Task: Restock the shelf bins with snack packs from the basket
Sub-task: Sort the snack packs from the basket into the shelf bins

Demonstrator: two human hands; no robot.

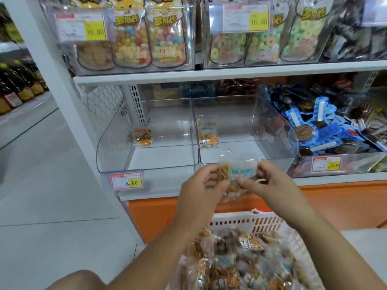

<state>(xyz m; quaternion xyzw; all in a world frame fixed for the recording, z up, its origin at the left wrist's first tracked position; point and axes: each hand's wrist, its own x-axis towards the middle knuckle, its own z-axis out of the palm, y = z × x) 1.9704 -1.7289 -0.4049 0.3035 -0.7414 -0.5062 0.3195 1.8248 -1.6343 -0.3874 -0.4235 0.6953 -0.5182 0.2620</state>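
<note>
Head view: left hand (201, 183) and right hand (270, 181) pinch 1 snack pack (237, 174).

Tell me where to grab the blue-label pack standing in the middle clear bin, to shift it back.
Pinch the top seam of the blue-label pack, coming from above and in front over the low front lip of the middle bin. It stands roughly upright by the bin's left wall, so the top edge is free while the bottom rests on the bin floor.
</note>
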